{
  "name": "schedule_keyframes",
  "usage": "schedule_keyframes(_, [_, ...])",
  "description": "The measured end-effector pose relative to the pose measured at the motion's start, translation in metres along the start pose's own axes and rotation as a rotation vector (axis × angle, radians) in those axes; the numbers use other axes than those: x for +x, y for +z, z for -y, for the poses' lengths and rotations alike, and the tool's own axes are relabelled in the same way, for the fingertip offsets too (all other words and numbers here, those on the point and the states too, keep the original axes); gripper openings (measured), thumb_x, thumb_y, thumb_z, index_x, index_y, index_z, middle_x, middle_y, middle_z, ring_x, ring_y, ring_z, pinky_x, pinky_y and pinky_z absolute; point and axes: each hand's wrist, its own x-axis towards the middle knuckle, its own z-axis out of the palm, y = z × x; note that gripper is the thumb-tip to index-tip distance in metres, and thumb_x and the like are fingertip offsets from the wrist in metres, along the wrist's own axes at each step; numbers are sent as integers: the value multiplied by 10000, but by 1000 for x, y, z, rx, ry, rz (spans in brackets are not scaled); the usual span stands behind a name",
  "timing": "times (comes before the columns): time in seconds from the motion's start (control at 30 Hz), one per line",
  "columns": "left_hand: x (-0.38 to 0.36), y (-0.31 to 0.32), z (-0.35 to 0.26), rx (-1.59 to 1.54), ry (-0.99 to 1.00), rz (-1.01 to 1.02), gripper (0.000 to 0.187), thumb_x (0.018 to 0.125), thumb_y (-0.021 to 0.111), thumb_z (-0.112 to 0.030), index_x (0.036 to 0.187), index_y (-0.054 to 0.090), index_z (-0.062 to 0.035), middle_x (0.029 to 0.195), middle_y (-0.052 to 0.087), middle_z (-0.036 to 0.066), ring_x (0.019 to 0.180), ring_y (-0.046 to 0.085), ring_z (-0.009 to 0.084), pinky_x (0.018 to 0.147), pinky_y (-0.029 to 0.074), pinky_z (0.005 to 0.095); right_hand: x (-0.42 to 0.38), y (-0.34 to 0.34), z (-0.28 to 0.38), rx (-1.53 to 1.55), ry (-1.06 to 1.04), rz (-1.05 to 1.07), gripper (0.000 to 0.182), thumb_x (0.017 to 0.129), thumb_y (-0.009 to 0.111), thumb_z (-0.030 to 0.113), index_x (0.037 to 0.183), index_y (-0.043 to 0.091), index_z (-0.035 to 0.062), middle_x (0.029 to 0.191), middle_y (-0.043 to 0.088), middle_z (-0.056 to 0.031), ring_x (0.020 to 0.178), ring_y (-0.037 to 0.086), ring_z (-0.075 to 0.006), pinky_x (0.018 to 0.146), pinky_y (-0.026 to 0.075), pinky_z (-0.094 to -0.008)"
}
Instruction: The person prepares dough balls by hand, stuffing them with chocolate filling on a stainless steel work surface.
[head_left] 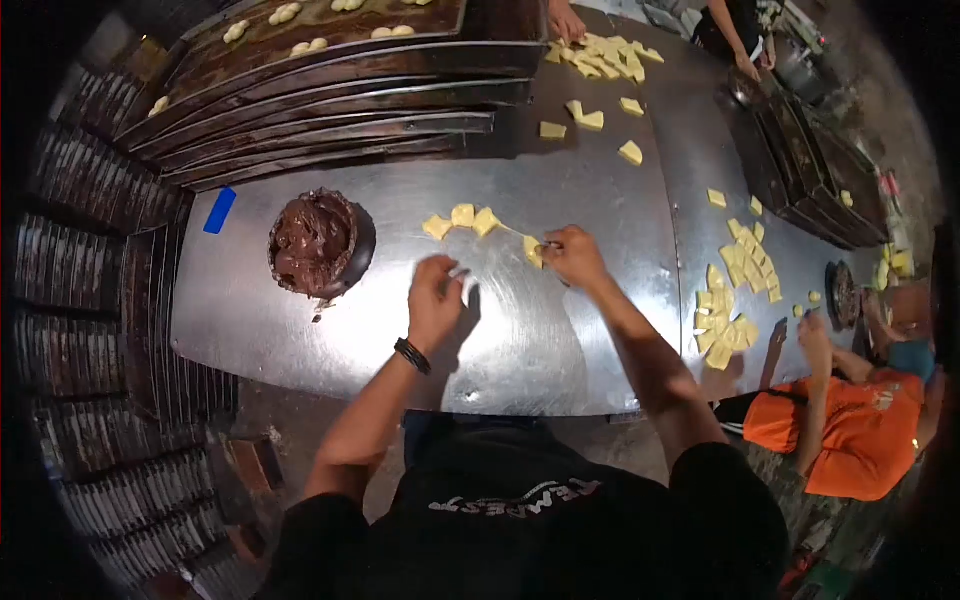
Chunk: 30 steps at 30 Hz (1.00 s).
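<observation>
My right hand point(574, 257) pinches a pale yellow dough piece point(533, 251) between thumb and fingers. A thin strand of dough runs from it toward a short row of dough pieces point(463, 215) on the metal table point(520, 340). My left hand point(436, 303), with a dark band at the wrist, hovers in front of that row. Its fingers are loosely curled, thumb apart, and nothing shows between them. Left of it stands a round bowl point(362, 245) heaped with thick brown paste point(312, 240), some smeared over the near rim.
Stacked dark baking trays point(340, 95) stand at the back left, shaped dough on the top one. A blue scraper point(219, 210) lies beside the bowl. More cut dough point(605, 57) is at the far end. A co-worker in orange point(850, 435) works at the right near dough pieces point(722, 320).
</observation>
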Motion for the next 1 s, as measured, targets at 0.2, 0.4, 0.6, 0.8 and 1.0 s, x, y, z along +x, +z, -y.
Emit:
schedule_keyframes(0.2, [-41,42,-16,-611,-442,16,241,891,621,-148,1086,582,-12,936,634,72,840,598,127,735,485,254,-44,17,29,677,121,185,250,743,738,113,920,593,13,801,621,-67,756,625,-170,650,511,-304])
schedule_keyframes(0.4, [-47,16,-62,-655,-499,-380,216,897,625,-154,1032,575,7,692,559,-5,604,496,43,545,421,202,-106,39,119,1149,329,134,296,813,646,-29,1084,527,-19,954,632,-113,785,642,-166,667,551,-274])
schedule_keyframes(0.6, [-57,-47,-53,-586,-194,-317,162,879,650,-116,972,589,0,615,536,-27,535,447,1,459,339,184,-96,24,172,1414,342,727,638,840,652,46,1377,307,34,977,624,-96,928,628,-186,695,559,-300])
schedule_keyframes(0.8, [-72,-109,-24,-410,-196,-239,292,954,509,-233,1126,549,-1,677,585,80,593,556,151,561,453,295,-81,50,224,1260,491,1083,758,879,619,106,1473,150,154,1047,597,-109,887,644,-197,652,554,-280])
schedule_keyframes(1.0, [-87,-165,39,-457,-419,-427,263,965,470,-207,1107,553,-1,744,583,56,672,538,125,618,453,273,-61,119,269,556,-80,599,379,857,577,51,1235,576,82,913,664,-89,763,669,-185,651,528,-295])
